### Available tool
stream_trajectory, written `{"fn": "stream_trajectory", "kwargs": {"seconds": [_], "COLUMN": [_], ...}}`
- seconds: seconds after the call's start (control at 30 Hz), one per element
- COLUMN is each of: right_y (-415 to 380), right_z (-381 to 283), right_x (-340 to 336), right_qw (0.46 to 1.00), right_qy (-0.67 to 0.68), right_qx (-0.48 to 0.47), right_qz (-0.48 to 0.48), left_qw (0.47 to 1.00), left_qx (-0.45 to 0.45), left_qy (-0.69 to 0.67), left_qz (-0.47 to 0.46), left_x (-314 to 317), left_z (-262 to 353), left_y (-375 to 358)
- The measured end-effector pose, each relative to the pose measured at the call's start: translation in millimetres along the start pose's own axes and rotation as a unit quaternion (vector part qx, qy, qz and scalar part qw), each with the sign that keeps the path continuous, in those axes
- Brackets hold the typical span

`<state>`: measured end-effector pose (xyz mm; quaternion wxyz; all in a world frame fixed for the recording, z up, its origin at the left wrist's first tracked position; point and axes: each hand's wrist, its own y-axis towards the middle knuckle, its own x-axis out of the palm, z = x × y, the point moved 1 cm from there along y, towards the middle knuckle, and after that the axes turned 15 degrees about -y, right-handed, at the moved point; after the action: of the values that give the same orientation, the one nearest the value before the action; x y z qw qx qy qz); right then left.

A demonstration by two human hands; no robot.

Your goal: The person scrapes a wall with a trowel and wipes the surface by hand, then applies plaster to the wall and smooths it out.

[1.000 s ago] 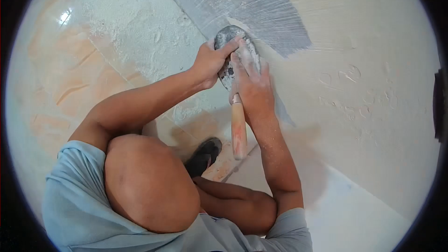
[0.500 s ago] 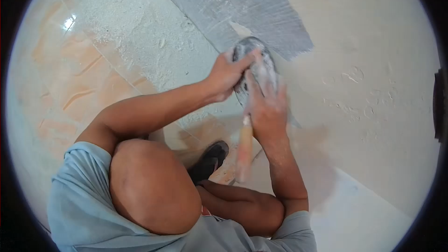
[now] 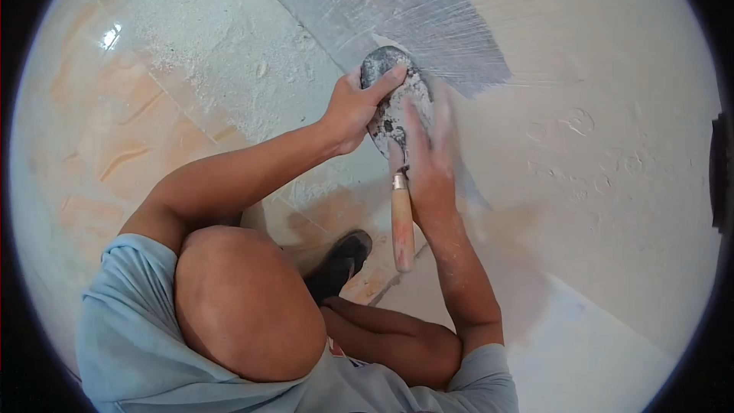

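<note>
A trowel with an oval metal blade, crusted with whitish material, points away from me. Its wooden handle hangs toward me, with no hand around it. My left hand is closed on the blade's left edge, thumb lying across its face. Over the right side of the blade, my right hand has its fingers stretched and apart, partly smeared by motion. White dust coats the fingers. Whether they touch the blade is hard to tell.
A grey scraped patch borders the beige wall surface. Whitish crumbs and powder cover the tiled floor at left. My bent knee and a dark sandal are below the trowel.
The trowel and my left hand have shifted slightly left and up. My right hand's fingers have moved toward the blade's right edge, exposing more of its face.
</note>
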<state>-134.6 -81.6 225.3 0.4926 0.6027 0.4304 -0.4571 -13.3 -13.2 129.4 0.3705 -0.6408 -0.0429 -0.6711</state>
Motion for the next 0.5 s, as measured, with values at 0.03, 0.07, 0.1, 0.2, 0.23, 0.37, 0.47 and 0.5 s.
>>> {"fn": "stream_trajectory", "kwargs": {"seconds": [0.03, 0.07, 0.1, 0.2, 0.23, 0.37, 0.47, 0.5], "right_y": [-7, -17, -25, -31, -33, -41, -29, -26], "right_z": [5, 7, 8, 13, 12, 4, -28, -30], "right_x": [-8, -18, -28, -45, -45, -13, 3, 6], "right_qw": [1.000, 0.998, 0.993, 0.911, 0.800, 0.795, 0.781, 0.766], "right_qy": [0.010, 0.012, 0.012, 0.306, 0.490, 0.501, 0.430, 0.377], "right_qx": [-0.009, 0.020, 0.048, 0.192, 0.265, 0.331, 0.452, 0.519], "right_qz": [-0.011, -0.057, -0.104, -0.200, -0.224, -0.082, -0.037, -0.029], "left_qw": [0.999, 0.999, 0.998, 0.997, 0.997, 0.998, 0.995, 0.995], "left_qx": [0.019, 0.021, 0.022, -0.035, -0.033, -0.033, -0.016, -0.013], "left_qy": [0.021, 0.028, 0.033, 0.075, 0.076, 0.057, 0.097, 0.094], "left_qz": [0.022, -0.011, -0.044, -0.006, -0.003, -0.019, -0.020, -0.020], "left_x": [4, 4, 2, 2, 1, 2, 7, 9], "left_z": [-2, -2, -3, -10, -12, -16, -9, -5], "left_y": [-3, -6, -10, -23, -25, -26, -22, -21]}}
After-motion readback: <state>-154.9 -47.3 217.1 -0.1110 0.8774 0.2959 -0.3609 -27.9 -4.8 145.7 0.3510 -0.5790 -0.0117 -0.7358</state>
